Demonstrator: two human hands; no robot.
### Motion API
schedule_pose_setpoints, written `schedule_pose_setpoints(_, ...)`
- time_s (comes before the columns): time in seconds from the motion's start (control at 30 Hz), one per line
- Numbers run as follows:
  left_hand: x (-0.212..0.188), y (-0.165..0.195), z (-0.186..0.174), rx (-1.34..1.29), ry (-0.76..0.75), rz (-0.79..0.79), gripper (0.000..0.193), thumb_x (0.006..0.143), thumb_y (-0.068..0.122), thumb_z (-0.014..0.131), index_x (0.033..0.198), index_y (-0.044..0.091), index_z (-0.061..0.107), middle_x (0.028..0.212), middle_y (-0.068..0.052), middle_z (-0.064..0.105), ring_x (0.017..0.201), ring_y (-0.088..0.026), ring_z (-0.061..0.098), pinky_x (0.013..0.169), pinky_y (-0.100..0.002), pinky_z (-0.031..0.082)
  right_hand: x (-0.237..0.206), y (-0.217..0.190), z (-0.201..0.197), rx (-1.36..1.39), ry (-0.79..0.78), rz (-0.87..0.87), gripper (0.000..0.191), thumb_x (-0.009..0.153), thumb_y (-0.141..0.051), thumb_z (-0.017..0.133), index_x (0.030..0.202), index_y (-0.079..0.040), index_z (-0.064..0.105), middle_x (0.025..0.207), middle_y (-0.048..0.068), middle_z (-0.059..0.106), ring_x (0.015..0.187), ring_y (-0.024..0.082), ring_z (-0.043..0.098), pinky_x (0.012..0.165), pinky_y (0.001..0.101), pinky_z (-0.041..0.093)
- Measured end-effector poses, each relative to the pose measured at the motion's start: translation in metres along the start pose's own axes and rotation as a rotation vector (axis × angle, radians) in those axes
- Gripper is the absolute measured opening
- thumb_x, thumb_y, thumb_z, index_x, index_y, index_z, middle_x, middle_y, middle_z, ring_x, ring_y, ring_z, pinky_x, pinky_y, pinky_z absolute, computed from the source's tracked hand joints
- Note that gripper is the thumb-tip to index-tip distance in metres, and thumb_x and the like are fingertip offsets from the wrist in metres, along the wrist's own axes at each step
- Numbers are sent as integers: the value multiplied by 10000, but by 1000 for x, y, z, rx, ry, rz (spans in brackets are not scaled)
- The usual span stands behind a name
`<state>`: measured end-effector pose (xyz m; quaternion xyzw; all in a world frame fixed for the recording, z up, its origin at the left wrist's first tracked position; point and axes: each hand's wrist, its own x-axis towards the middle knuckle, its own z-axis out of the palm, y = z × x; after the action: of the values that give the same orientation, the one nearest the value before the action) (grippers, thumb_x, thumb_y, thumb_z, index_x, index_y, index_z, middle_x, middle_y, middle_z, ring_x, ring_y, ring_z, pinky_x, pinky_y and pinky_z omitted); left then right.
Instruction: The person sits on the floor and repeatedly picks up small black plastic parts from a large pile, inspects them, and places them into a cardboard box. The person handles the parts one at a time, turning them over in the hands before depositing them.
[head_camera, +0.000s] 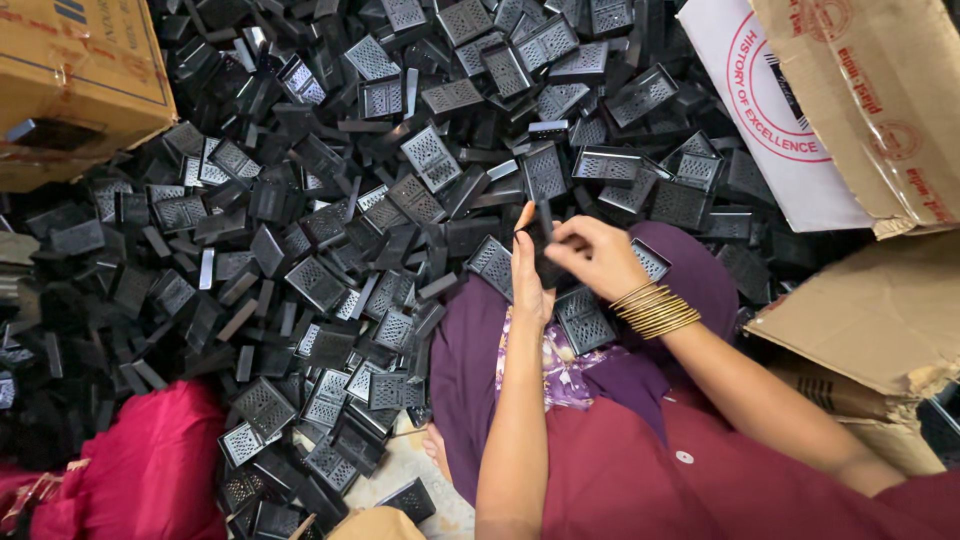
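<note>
Thin black plastic strip (544, 222), stiff and light by the look of it, stands upright over the lap, pinched between both hands: left hand (530, 280) flat against it, right hand (597, 258) gripping its edge with fingertips. Around lies a heap of black perforated plastic trays (380, 200), hard-edged, grid-textured, beside brown cardboard boxes (880, 90).

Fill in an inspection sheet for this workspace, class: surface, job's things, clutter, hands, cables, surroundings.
Surface: floor, almost hidden under parts.
Job's things: small black piece pinched between both hands; heap of black perforated plastic parts.
Clutter: more parts lying on the purple cloth over the lap.
Hands: left hand and right hand meet on the piece; gold bangles on the right wrist.
Cables: nothing seen.
Surroundings: cardboard boxes at right and top left; red cloth at lower left.
</note>
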<state>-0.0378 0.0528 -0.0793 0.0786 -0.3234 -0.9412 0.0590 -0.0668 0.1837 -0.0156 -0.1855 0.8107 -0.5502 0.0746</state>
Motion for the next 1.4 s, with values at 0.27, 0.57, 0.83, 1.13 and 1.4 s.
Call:
schedule_pose_setpoints(0.27, 11, 11, -22, -338, -54, 67, 745, 1093, 621, 312, 1562, 51, 419, 1178, -164, 663, 975, -259, 688, 854, -411, 589, 1, 51, -68, 30, 120, 241, 448, 890, -31, 643, 1326, -31, 543, 889, 72, 671, 680, 133, 619, 591, 292, 514)
schedule_pose_setpoints(0.57, 7, 13, -21, -342, -68, 62, 722, 1084, 611, 349, 1531, 52, 451, 1162, -139, 670, 973, -243, 692, 828, -456, 606, -16, 83, -94, -824, 34, 399, 556, 890, -583, 715, 1133, -88, 647, 1188, 216, 626, 1093, 395, 640, 928, 506, 521)
schedule_pose_setpoints(0.83, 3, 4, -10, -98, 21, 55, 647, 1085, 538, 440, 1530, 70, 481, 1153, -80, 645, 972, -158, 645, 845, -345, 579, -10, 59, -83, -827, 74, 368, 716, 807, -681, 740, 1150, -66, 613, 1146, 189, 654, 1086, 393, 649, 900, 515, 528)
schedule_pose_setpoints(1.13, 2, -5, -8, 71, 41, 89, 564, 1091, 478, 453, 1489, 85, 523, 1211, -29, 625, 1044, -104, 595, 903, -248, 500, -5, 63, -74, -956, 13, 345, 680, 681, -433, 852, 1195, -87, 572, 1152, 234, 631, 1020, 429, 669, 833, 511, 571)
schedule_pose_setpoints(1.4, -2, -3, -4, 178, 32, 115, 536, 1101, 473, 443, 1476, 102, 539, 1185, -22, 624, 1029, -89, 576, 894, -226, 480, 3, 91, -68, -986, 6, 350, 656, 856, -555, 796, 1142, -7, 576, 1092, 277, 673, 1026, 461, 674, 854, 533, 563)
